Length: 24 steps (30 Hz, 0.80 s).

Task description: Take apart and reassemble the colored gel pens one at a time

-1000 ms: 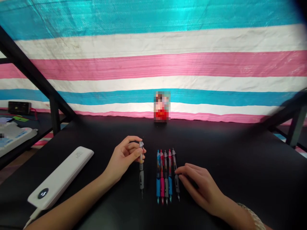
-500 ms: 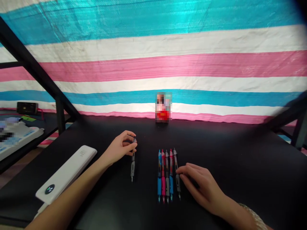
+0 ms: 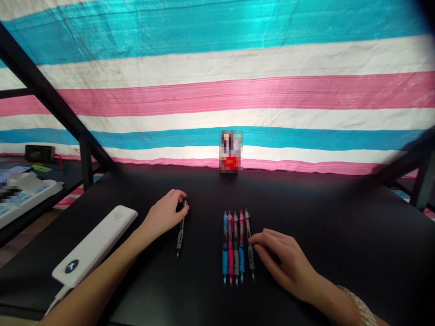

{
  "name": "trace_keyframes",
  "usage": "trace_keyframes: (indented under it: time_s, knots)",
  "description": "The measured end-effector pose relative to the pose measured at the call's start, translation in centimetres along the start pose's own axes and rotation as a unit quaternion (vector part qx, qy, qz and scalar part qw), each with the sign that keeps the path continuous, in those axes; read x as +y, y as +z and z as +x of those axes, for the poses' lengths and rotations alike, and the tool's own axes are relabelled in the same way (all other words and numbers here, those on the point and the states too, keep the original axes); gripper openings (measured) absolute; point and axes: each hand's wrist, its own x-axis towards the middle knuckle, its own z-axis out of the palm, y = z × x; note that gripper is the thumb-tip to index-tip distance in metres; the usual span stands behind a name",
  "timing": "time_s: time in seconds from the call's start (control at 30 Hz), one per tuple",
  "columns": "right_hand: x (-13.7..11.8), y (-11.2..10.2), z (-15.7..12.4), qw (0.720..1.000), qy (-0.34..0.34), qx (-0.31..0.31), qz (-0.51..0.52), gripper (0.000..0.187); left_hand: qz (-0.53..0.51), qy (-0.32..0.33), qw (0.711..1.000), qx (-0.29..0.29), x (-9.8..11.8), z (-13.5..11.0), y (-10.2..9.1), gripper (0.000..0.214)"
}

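Observation:
My left hand has its thumb and fingers closed around the top end of a grey-gripped pen, its tip towards me, on or just above the black table. To the right, several clickable pens lie side by side: a blue pen, a pink pen, a grey pen and a blue pen with a pink top. The row ends with another grey pen, slightly slanted. Around its middle, my right hand has its thumb and index fingertips closed.
A white power bank with a cable lies left of my left forearm. At the back edge stands a small box, partly blurred. On a lower surface at far left are a white power strip and a dark device. Striped sheeting hangs behind.
My left hand has moved slightly left and towards me with its pen, which now slants more, its tip further left. The right hand and the row of pens hold their places.

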Motion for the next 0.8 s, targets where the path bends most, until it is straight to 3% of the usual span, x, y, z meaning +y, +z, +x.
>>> trace_keyframes:
  time_s: [0.23, 0.3, 0.4, 0.47, 0.8]
  knots:
    - [-0.2, -0.2, 0.1, 1.000, 0.002, 0.012, -0.006, 0.017, 0.034, 0.095, 0.993, 0.061, 2.4, -1.1, 0.7, 0.027]
    - [-0.4, -0.3, 0.2, 1.000, 0.000, 0.017, -0.009, 0.017, 0.032, 0.176, 0.983, 0.049, 3.4, -1.7, 1.4, 0.028]
    - [-0.5, -0.2, 0.2, 1.000, -0.002, 0.021, -0.017, 0.017, 0.055, 0.393, 0.918, 0.017, 4.7, -2.9, 2.5, 0.038]
    - [-0.4, -0.1, 0.1, 1.000, -0.002, 0.021, -0.018, 0.016, 0.064, 0.460, 0.886, -0.006, 5.4, -3.5, 2.9, 0.037]
    - [-0.3, -0.3, 0.0, 1.000, 0.002, 0.023, -0.015, 0.017, 0.046, 0.493, 0.868, 0.029, 5.9, -3.5, 2.9, 0.024]
